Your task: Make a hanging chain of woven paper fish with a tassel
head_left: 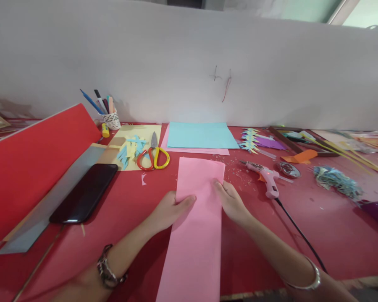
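A long pink sheet of paper (198, 235), seemingly folded lengthwise, stretches from the bottom of the view toward the middle of the red table. My left hand (171, 209) grips its left edge, thumb lying on top and fingers hidden underneath. On the opposite edge, my right hand (231, 201) pinches the paper near its far right corner, thumb on the upper face. Beyond the paper lie light blue sheets (201, 135) over pink ones. Scissors (153, 155) with red and yellow handles rest to the left, beside cut blue and yellow paper strips (130, 151).
A pink glue gun (266, 176) with a black cord lies right of the paper. A black phone (85, 193) and a red board (40, 163) occupy the left. A pen cup (111, 120) stands by the white wall. Yarn (337, 181) and a brown frame (297, 144) are at right.
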Available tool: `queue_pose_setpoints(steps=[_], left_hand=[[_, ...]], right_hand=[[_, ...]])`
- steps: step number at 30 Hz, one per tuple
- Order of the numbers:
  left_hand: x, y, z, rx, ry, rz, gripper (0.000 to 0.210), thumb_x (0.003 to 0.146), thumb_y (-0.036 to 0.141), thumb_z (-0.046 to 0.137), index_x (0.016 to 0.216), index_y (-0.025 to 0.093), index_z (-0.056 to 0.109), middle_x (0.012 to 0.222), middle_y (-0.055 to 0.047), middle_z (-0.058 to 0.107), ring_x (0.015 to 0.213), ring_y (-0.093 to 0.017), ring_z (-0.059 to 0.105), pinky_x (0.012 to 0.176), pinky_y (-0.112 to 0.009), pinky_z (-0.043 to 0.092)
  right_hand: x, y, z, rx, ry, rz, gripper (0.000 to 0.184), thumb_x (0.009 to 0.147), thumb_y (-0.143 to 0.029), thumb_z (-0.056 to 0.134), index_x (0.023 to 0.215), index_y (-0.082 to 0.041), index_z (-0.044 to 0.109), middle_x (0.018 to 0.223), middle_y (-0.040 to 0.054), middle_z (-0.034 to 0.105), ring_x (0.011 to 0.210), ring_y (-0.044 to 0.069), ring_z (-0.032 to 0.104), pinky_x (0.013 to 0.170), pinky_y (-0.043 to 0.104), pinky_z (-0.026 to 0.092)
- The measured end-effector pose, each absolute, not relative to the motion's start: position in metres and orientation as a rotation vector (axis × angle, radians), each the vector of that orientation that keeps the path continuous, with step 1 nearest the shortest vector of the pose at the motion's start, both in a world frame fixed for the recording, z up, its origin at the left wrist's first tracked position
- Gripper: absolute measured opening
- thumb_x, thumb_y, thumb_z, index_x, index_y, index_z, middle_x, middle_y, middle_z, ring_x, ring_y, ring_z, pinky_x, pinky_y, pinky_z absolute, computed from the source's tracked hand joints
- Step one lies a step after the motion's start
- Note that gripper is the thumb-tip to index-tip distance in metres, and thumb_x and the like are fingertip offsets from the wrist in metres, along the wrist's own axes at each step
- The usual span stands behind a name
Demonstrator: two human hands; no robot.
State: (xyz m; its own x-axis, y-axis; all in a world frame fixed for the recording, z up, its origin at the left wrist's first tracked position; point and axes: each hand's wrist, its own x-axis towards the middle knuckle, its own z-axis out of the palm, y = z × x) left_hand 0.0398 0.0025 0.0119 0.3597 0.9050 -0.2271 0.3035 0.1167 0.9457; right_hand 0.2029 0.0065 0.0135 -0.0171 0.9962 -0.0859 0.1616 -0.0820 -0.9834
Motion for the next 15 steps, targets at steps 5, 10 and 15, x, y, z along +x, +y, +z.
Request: queue_pose_setpoints(steps=[5,10,15], left_hand=[[0.0386,0.0022,0.0071,1.34,1.18,0.668,0.034,0.067,0.049,0.055,0.065,0.015,0.056,0.062,0.0,0.055,0.062,-0.016,0.051,0.059,-0.026,0.04],[0.0381,0.0007,0.0068,1.145,1.284,0.701,0.045,0.063,0.054,0.059,0.082,0.014,0.062,0.089,-0.007,0.065,0.089,-0.023,0.057,0.075,-0.03,0.043],[0.0375,-0.0003,0.0091,1.151,1.311,0.687,0.045,0.061,0.054,0.061,0.081,0.014,0.063,0.086,-0.007,0.065,0.09,-0.026,0.057,0.077,-0.033,0.043]], right_hand=[[0.2026,0.0049,0.0137,-1.356,-1.345,1.184,0.05,0.06,-0.067,0.046,0.055,-0.018,0.045,0.048,-0.002,0.045,0.047,0.01,0.042,0.044,0.023,0.034],[0.2036,0.0036,0.0122,-1.359,-1.373,1.164,0.049,0.061,-0.066,0.045,0.053,-0.018,0.045,0.049,-0.0007,0.046,0.048,0.011,0.042,0.046,0.023,0.035],[0.2057,0.0027,0.0091,-1.34,-1.411,1.184,0.048,0.065,-0.064,0.044,0.055,-0.017,0.048,0.052,0.0004,0.048,0.05,0.012,0.045,0.048,0.024,0.037]])
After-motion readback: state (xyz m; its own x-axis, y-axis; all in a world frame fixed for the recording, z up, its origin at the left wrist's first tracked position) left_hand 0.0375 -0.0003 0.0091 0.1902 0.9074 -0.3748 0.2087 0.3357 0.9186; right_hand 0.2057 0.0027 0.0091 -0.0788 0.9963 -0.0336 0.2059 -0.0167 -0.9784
